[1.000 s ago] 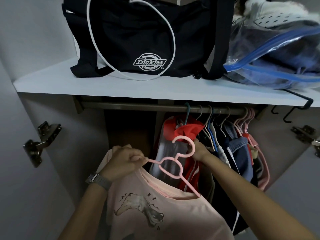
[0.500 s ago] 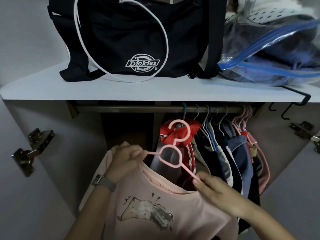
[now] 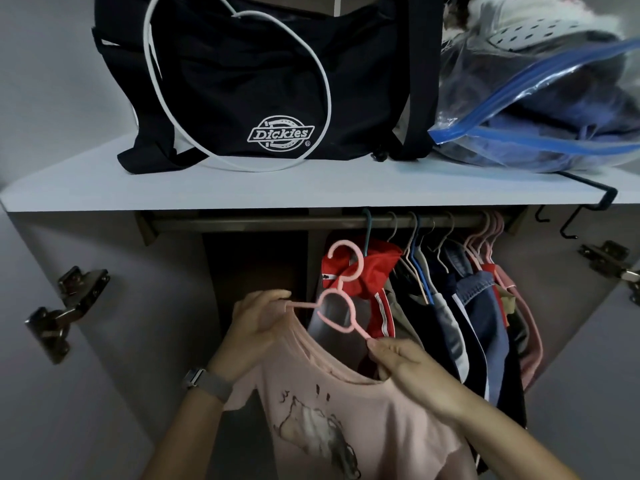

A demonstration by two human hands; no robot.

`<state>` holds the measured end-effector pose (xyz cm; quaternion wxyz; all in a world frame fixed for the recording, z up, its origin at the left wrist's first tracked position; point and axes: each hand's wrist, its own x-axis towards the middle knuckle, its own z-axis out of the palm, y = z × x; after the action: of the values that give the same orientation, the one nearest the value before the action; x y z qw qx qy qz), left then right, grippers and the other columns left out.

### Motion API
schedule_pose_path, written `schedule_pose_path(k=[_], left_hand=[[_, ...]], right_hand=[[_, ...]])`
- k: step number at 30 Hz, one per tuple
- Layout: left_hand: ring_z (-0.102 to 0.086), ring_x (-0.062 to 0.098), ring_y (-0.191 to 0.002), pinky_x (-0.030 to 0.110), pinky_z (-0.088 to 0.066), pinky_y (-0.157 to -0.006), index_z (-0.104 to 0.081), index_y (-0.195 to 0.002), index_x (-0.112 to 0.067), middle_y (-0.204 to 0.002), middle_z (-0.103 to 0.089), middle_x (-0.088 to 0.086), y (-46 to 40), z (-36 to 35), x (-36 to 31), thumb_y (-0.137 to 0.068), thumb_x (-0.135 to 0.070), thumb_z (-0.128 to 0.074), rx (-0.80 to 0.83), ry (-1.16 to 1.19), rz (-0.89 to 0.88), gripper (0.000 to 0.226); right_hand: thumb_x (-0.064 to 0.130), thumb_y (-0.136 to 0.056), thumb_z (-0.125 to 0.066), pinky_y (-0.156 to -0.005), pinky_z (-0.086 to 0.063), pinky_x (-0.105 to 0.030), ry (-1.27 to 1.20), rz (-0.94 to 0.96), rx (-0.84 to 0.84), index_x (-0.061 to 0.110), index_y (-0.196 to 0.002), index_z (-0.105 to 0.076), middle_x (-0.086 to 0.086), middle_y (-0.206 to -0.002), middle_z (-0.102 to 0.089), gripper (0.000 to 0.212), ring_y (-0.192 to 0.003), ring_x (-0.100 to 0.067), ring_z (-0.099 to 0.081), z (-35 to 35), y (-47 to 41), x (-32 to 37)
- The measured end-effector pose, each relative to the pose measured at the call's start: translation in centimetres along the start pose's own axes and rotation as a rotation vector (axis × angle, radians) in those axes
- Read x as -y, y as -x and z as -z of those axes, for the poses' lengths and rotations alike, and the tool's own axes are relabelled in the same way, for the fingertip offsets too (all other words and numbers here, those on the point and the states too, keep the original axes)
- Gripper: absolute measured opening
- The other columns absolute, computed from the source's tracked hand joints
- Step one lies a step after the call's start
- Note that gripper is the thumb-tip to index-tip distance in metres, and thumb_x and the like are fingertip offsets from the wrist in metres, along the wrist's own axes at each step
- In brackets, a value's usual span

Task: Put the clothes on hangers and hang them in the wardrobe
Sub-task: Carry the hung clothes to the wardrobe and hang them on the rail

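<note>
Your left hand [image 3: 258,332] has its grip clamped on the left arm of the pink hanger [image 3: 341,299] together with the shoulder of the pink T-shirt [image 3: 346,410]. Your right hand [image 3: 412,372] pinches the shirt's neckline right where the hanger's other arm slips under the fabric, so that grip is closed on the shirt too. The T-shirt hangs on the hanger in front of you, below the wardrobe rail [image 3: 277,223] and off it; the hanger's hook stands upright, tilted a little, just in front of a red garment [image 3: 375,271]. That red piece and a row of dark and denim clothes [image 3: 478,306] hang on the right part of the rail. On the shelf [image 3: 242,188] above sit a black Dickies bag [image 3: 263,81] and, to its right, a clear storage bag [image 3: 540,98] with a blue zip strip.
</note>
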<state>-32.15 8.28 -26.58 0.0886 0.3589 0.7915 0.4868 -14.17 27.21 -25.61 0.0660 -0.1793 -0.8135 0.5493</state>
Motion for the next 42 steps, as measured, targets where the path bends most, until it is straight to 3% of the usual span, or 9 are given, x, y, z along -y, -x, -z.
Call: schedule_pose_path(k=[5,8,16,22,26,34,37,39,42], left_hand=[[-0.051,-0.002,-0.093,0.006,-0.038,-0.073,-0.055,-0.110,-0.029,-0.104,-0.052,-0.015,0.8,0.2,0.7,-0.092,-0.014,-0.057,-0.096,0.045,0.079,0.023],[-0.053,-0.003,-0.086,0.001,-0.039,-0.071,-0.055,-0.095,-0.036,-0.096,-0.053,-0.021,1.4,-0.1,0.8,-0.091,-0.010,-0.059,-0.103,0.021,0.072,0.026],[-0.059,0.006,-0.090,0.023,-0.049,-0.082,-0.056,-0.096,-0.038,-0.100,-0.054,-0.018,2.4,-0.6,2.2,-0.088,-0.011,-0.063,-0.106,-0.012,0.101,0.029],[-0.062,0.001,-0.093,0.011,-0.047,-0.077,-0.056,-0.098,-0.042,-0.106,-0.061,-0.013,3.3,-1.1,2.7,-0.090,-0.013,-0.062,0.042,0.038,0.143,0.031],[-0.059,-0.006,-0.092,0.005,-0.045,-0.076,-0.058,-0.098,-0.038,-0.105,-0.064,-0.008,3.6,-1.6,3.2,-0.090,-0.010,-0.061,0.015,0.046,0.148,0.029],[-0.053,-0.017,-0.091,0.002,-0.042,-0.073,-0.058,-0.103,-0.035,-0.105,-0.062,-0.013,3.3,-2.2,3.2,-0.092,-0.014,-0.058,0.041,0.014,0.137,0.024],[-0.052,-0.018,-0.092,0.002,-0.042,-0.073,-0.057,-0.098,-0.040,-0.104,-0.062,-0.015,2.9,-2.9,2.6,-0.092,-0.014,-0.058,0.055,0.017,0.109,0.027],[-0.053,-0.015,-0.094,0.003,-0.042,-0.074,-0.058,-0.097,-0.039,-0.104,-0.062,-0.013,2.5,-3.5,1.9,-0.092,-0.013,-0.058,0.060,0.031,0.086,0.027],[-0.056,-0.011,-0.096,0.005,-0.044,-0.078,-0.057,-0.102,-0.040,-0.107,-0.063,-0.010,0.9,-5.1,0.1,-0.090,-0.012,-0.060,0.009,0.089,0.053,0.031]], right_hand=[[0.025,-0.102,-0.045,-0.051,-0.031,-0.022,-0.063,-0.014,-0.124,0.018,-0.060,-0.045,0.008,-0.052,-0.042,0.042,-0.049,-0.006,-0.036,-0.1,-3.2,2.0],[0.031,-0.098,-0.047,-0.062,-0.035,-0.030,-0.042,-0.008,-0.196,0.009,-0.066,-0.049,0.001,-0.063,-0.049,0.038,-0.062,-0.015,-0.043,0.0,-6.0,2.8],[0.022,-0.104,-0.038,-0.056,-0.035,-0.028,-0.014,-0.048,-0.352,0.011,-0.079,-0.051,-0.001,-0.069,-0.047,0.030,-0.062,-0.012,-0.044,-1.5,-11.3,4.4],[0.022,-0.106,-0.033,-0.076,-0.042,-0.032,-0.008,-0.122,-0.368,-0.002,-0.103,-0.060,-0.008,-0.082,-0.057,0.036,-0.081,-0.022,-0.054,-2.7,-13.7,3.2],[0.020,-0.106,-0.030,-0.079,-0.043,-0.038,0.067,-0.135,-0.353,-0.007,-0.105,-0.060,-0.010,-0.082,-0.054,0.040,-0.080,-0.022,-0.051,-2.9,-13.9,2.0],[0.026,-0.105,-0.036,-0.077,-0.040,-0.030,0.402,-0.154,-0.138,-0.004,-0.107,-0.061,-0.016,-0.096,-0.060,0.038,-0.090,-0.026,-0.056,-1.3,-13.2,1.3],[0.028,-0.102,-0.046,-0.070,-0.039,-0.026,0.528,-0.014,-0.166,0.001,-0.107,-0.064,-0.012,-0.096,-0.065,0.032,-0.086,-0.021,-0.059,-0.7,-12.0,1.2],[0.020,-0.096,-0.055,-0.083,-0.045,-0.024,0.543,0.201,-0.327,0.009,-0.115,-0.063,-0.005,-0.106,-0.064,0.023,-0.100,-0.019,-0.060,-0.1,-10.8,0.6],[0.010,-0.085,-0.061,-0.097,-0.042,-0.031,0.748,0.375,-0.490,0.013,-0.126,-0.056,-0.004,-0.123,-0.052,0.042,-0.114,-0.022,-0.047,1.5,-10.1,-0.4]])
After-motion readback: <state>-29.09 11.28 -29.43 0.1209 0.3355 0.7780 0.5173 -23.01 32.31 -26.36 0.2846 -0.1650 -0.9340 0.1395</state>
